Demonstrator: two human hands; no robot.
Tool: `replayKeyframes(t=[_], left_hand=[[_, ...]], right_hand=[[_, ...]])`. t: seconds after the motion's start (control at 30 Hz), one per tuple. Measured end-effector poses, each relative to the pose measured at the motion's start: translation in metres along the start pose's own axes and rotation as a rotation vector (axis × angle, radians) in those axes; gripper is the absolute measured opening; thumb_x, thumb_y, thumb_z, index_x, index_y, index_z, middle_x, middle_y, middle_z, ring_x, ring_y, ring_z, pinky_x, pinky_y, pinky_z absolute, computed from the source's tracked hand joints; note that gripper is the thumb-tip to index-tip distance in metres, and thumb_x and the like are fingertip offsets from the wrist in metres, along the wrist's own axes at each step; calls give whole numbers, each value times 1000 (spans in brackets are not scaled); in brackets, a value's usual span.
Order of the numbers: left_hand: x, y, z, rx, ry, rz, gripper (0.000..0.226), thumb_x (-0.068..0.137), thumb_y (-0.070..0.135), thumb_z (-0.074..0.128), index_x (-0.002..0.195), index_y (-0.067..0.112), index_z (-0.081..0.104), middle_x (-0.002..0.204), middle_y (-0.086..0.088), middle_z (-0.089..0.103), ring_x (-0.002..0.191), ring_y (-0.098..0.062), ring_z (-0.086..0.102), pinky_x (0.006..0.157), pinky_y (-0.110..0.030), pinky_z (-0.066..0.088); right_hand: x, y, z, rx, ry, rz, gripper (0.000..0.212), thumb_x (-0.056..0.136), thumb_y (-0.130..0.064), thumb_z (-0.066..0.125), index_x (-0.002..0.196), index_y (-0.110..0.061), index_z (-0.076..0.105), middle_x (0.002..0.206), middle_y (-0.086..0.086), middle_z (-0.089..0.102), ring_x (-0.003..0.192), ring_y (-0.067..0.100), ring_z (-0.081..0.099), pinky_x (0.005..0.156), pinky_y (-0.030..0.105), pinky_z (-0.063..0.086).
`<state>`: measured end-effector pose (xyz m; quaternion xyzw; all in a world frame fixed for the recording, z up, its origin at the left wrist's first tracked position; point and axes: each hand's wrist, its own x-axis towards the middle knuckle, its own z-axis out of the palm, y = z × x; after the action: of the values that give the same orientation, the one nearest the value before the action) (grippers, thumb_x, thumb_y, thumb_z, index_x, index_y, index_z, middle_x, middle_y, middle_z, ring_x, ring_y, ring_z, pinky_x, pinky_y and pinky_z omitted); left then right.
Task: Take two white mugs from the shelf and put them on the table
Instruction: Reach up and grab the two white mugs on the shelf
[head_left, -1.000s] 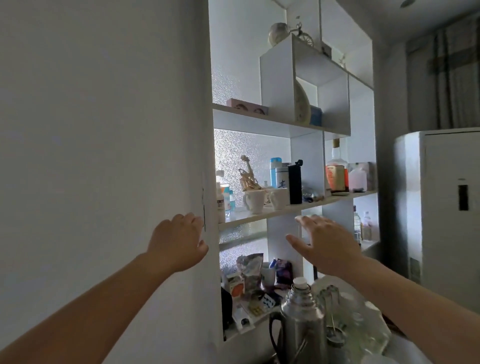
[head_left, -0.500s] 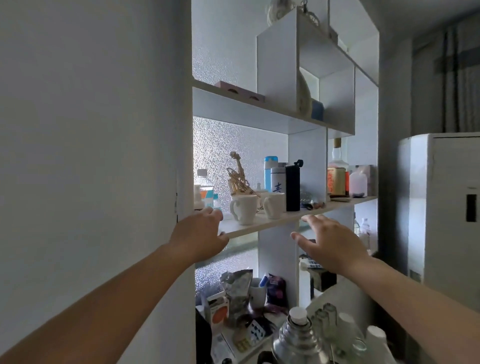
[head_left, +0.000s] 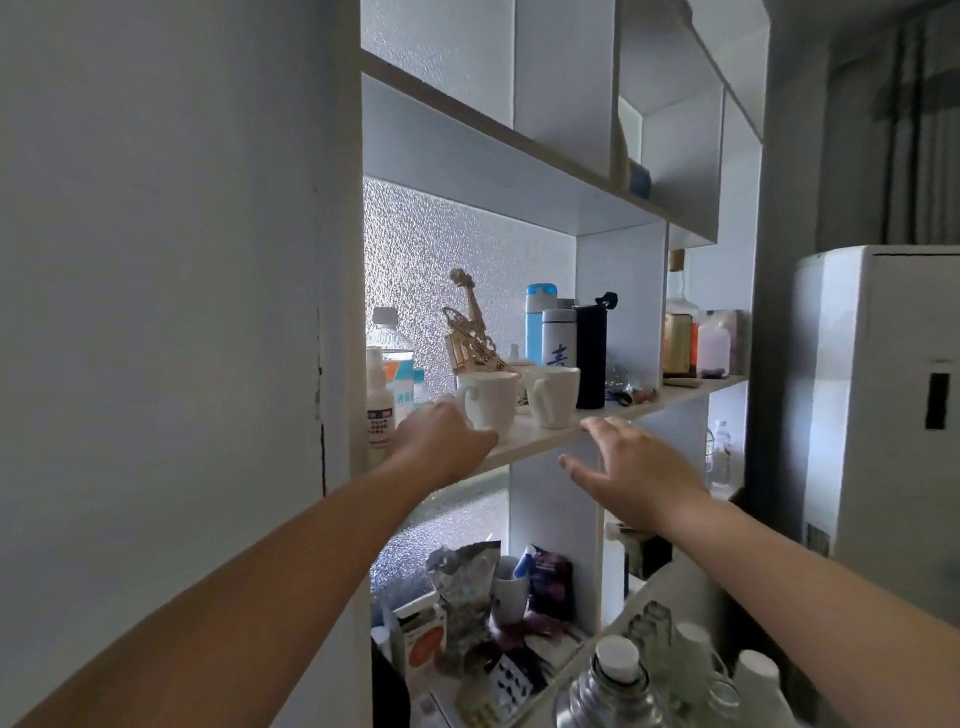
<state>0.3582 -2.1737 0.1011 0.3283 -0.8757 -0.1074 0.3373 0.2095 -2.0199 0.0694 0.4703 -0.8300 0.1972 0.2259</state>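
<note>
Head view is showing two white mugs standing side by side on the shelf (head_left: 597, 423). Left hand (head_left: 441, 441) is reaching at the left mug (head_left: 488, 402), fingers hidden, so their grip cannot be told. Right hand (head_left: 631, 470) is hovering below the right mug (head_left: 553, 397), fingers spread apart, holding nothing.

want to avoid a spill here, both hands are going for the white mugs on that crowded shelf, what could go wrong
1. The left hand reaches the left mug from below its handle; a hasty grip could tip it into the gold violin ornament right behind.
2. The right mug stands beside the black bottle; the open right hand could knock that over.
3. Both mugs stand near the shelf edge and could slide off.
</note>
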Motion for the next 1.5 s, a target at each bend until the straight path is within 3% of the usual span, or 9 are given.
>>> replayKeyframes(t=[0.23,0.47,0.53,0.73,0.87,1.0,1.23,1.33,1.5], left_hand=[[25,-10,17,-125,7,18,50,75,37,59,117,13,48,95,-5,50,83,-22,48,51,-27,26],[37,-12,29,-244,31,-38,33,71,33,58,96,17,43,89,-3,51,79,-21,48,50,-28,26],[40,-12,31,-272,33,-42,33,72,31,59,96,17,42,88,-2,51,75,-19,48,49,-26,26],[45,-9,40,-391,83,-42,26,82,22,53,103,8,49,86,-6,56,73,-22,49,52,-30,29],[45,-11,47,-470,128,-47,12,86,20,51,93,11,47,76,-1,53,64,-15,45,54,-30,30],[46,-12,49,-540,119,-84,17,91,29,47,85,13,47,70,0,50,61,-11,44,51,-28,29],[48,-14,48,-634,33,-63,27,94,30,44,98,9,60,98,-9,68,89,-23,60,64,-31,38],[48,-16,46,-666,10,-62,23,92,24,48,95,9,64,96,-9,68,87,-23,59,68,-32,38],[48,-16,48,-674,-9,-36,13,90,22,53,79,19,60,85,-5,65,81,-21,58,65,-33,40]], right_hand=[[54,1,15,104,9,86,64,87,-59,39,136,-16,38,139,7,47,120,26,48,87,41,44],[88,1,39,327,21,217,68,84,-64,43,128,-13,46,127,9,54,108,26,54,82,39,44],[96,1,46,390,32,248,66,84,-60,47,129,-11,45,126,10,56,108,27,54,84,38,44],[118,0,63,525,129,277,46,82,-46,59,116,-15,54,111,4,63,87,17,51,71,32,38],[125,-1,73,615,133,253,44,82,-40,63,117,-14,56,112,3,64,94,17,56,78,33,43],[127,0,79,651,183,238,37,85,-37,62,114,-14,59,110,4,66,93,15,56,82,34,45],[131,-3,81,784,178,318,31,89,-42,55,100,-17,69,97,2,70,83,17,58,77,36,45],[134,-4,80,808,184,328,27,89,-34,58,104,-14,68,93,-2,65,88,18,58,79,34,44],[129,-5,76,814,216,332,16,89,-30,59,85,-17,67,82,3,65,82,24,59,80,40,48]])
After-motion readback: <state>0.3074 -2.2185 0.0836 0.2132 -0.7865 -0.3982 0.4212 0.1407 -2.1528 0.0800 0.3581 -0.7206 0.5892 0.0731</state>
